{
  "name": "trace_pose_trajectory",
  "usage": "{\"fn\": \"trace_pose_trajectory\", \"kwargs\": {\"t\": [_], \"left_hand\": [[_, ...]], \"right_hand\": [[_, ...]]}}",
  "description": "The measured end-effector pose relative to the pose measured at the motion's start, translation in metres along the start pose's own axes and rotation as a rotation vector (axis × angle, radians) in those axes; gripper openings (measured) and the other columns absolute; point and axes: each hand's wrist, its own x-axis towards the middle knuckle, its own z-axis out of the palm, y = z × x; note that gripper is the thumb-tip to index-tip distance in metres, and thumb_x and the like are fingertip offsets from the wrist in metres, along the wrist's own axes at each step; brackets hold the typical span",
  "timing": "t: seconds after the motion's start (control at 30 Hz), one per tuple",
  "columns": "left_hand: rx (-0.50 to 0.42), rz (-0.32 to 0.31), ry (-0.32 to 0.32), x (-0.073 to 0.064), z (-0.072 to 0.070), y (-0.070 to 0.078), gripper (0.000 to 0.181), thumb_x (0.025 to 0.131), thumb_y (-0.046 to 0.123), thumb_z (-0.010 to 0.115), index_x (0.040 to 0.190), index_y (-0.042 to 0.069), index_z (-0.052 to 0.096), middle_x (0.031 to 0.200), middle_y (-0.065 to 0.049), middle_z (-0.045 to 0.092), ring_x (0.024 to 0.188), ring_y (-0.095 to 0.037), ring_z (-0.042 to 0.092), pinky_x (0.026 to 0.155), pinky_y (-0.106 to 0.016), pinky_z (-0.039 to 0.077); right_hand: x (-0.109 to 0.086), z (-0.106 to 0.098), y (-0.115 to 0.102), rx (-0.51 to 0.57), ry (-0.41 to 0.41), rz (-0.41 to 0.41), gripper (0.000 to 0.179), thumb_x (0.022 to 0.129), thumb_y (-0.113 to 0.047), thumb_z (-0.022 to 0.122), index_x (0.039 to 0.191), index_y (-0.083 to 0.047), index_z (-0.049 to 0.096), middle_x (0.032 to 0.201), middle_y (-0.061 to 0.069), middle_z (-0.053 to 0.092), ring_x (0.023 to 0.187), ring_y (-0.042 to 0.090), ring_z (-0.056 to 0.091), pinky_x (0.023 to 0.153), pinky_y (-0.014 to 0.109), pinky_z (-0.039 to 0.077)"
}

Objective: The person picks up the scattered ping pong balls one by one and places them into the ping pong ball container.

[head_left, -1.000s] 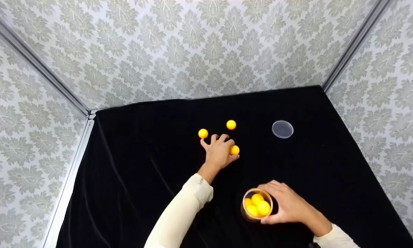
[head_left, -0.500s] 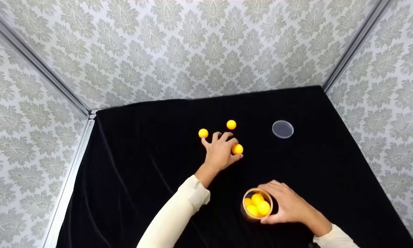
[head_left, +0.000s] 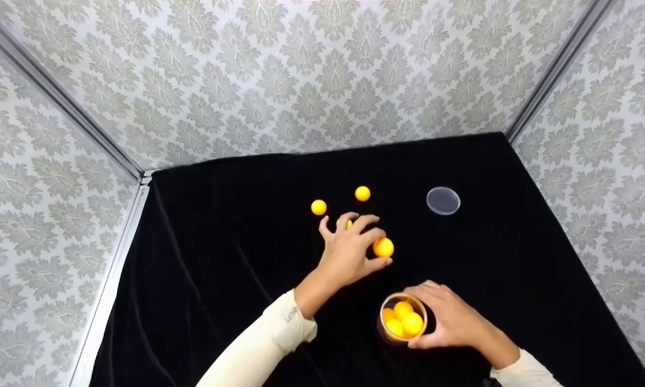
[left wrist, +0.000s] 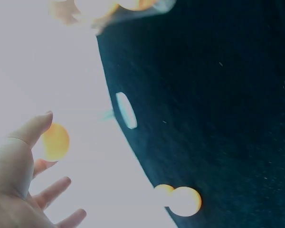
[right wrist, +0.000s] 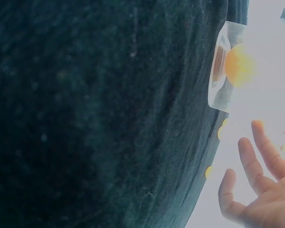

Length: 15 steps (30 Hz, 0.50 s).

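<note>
My left hand (head_left: 346, 252) pinches an orange table tennis ball (head_left: 383, 247) between thumb and index finger, its other fingers spread. In the left wrist view this ball (left wrist: 56, 142) sits at the thumb tip. A yellow patch shows between the middle fingers; what it belongs to is mostly hidden. Two more balls, one to the left (head_left: 319, 207) and one farther back (head_left: 362, 193), lie on the black cloth beyond the hand. My right hand (head_left: 449, 320) holds a clear jar (head_left: 382, 333) around its right side. The jar stands upright and uncovered, with several balls (head_left: 412, 323) inside.
A round clear lid (head_left: 443, 201) lies flat on the black cloth (head_left: 220, 258) at the back right. Patterned walls (head_left: 322, 80) enclose the table at the back and both sides, with metal posts at the corners.
My left hand has drawn back toward the jar and right, carrying the pinched ball with it. My right hand and the jar have stayed in place.
</note>
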Motion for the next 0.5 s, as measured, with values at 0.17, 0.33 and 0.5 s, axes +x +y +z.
{"fn": "trace_pose_trajectory", "kwargs": {"t": [0.17, 0.33, 0.5], "left_hand": [[-0.013, 0.098, 0.03, -0.01, -0.014, 0.017, 0.045, 0.078, 0.063, 0.078, 0.11, 0.033, 0.071, 0.142, 0.009, 0.057, 0.133, -0.028, 0.048, 0.105, -0.076, 0.023], [-0.018, 0.172, 0.045, -0.022, -0.025, 0.031, 0.046, 0.077, 0.066, 0.076, 0.109, 0.033, 0.071, 0.143, 0.008, 0.058, 0.132, -0.029, 0.048, 0.103, -0.075, 0.025], [-0.032, 0.22, 0.046, -0.035, -0.033, 0.041, 0.046, 0.076, 0.068, 0.075, 0.107, 0.035, 0.071, 0.142, 0.009, 0.058, 0.131, -0.028, 0.049, 0.1, -0.076, 0.029]], "right_hand": [[0.001, 0.0, 0.0, -0.008, 0.004, 0.003, 0.089, 0.058, -0.066, 0.089, 0.132, -0.024, 0.062, 0.119, -0.011, 0.067, 0.104, 0.008, 0.06, 0.08, 0.039, 0.051], [0.001, 0.0, 0.001, -0.008, 0.008, -0.009, 0.092, 0.06, -0.067, 0.088, 0.136, -0.024, 0.06, 0.12, -0.011, 0.067, 0.104, 0.009, 0.061, 0.08, 0.039, 0.052], [0.002, -0.001, 0.0, 0.005, 0.014, -0.015, 0.091, 0.06, -0.067, 0.088, 0.136, -0.025, 0.06, 0.12, -0.013, 0.067, 0.104, 0.009, 0.062, 0.082, 0.04, 0.053]]}}
